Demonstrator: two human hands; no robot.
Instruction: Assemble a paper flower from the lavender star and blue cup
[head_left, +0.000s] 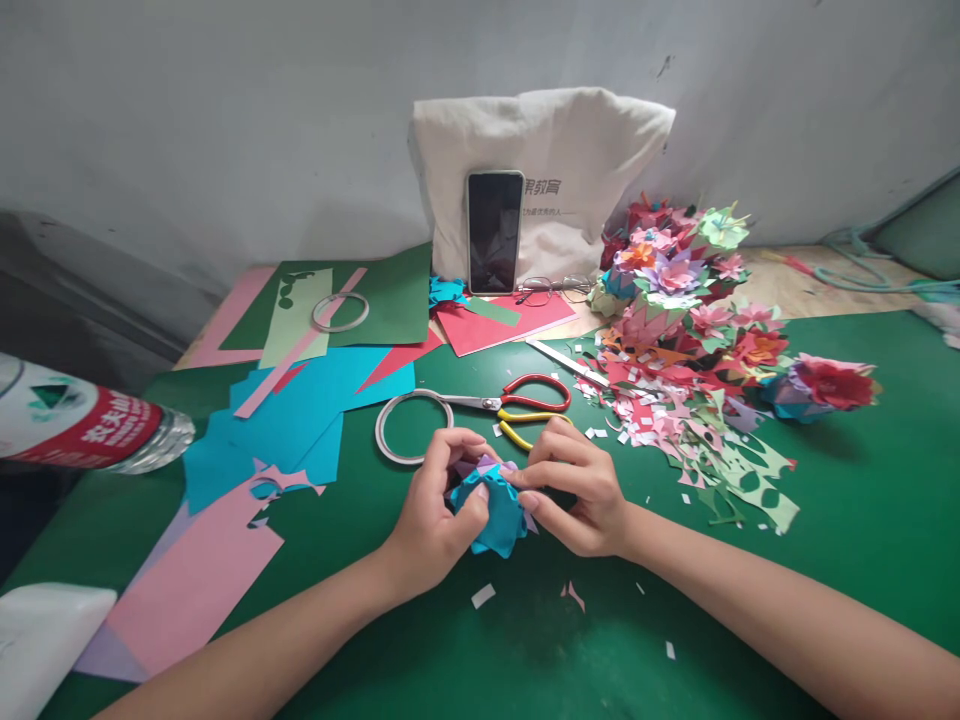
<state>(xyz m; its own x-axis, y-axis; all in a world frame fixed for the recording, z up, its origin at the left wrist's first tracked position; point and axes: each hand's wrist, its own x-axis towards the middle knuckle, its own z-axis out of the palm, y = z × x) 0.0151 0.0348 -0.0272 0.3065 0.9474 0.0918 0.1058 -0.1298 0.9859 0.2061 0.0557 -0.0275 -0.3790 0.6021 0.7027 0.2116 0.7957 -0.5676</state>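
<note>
Nearest the viewer, both forearms reach in over the green table [862, 500]. The left hand [435, 515] and right hand [577, 485] are close together, both pinched on a blue paper flower [495, 510] held just above the table; lilac layers show at its top. Fingers press into the folds from both sides. Judged from this, the piece is part-formed: petals are bunched, not yet spread like the finished ones.

Small paper scraps [484, 596] lie under the wrists. To the left, a pink sheet [187, 580] with cut edges and blue sheets [300, 420] lie flat. A water bottle [82, 425] lies at the left edge.

Just beyond the hands: scissors [517, 405], red and yellow handles, blades closed as far as can be told, and a tape ring [401, 425] touching them. To the right, a heap of offcuts [690, 430].

Further back, a pile of finished paper flowers [682, 280], many colours. This suggests the work is well advanced, with uncut sheets remaining.

At the wall: a phone [494, 232] upright against a cloth bag [570, 160], spectacles [551, 290] beside it.
</note>
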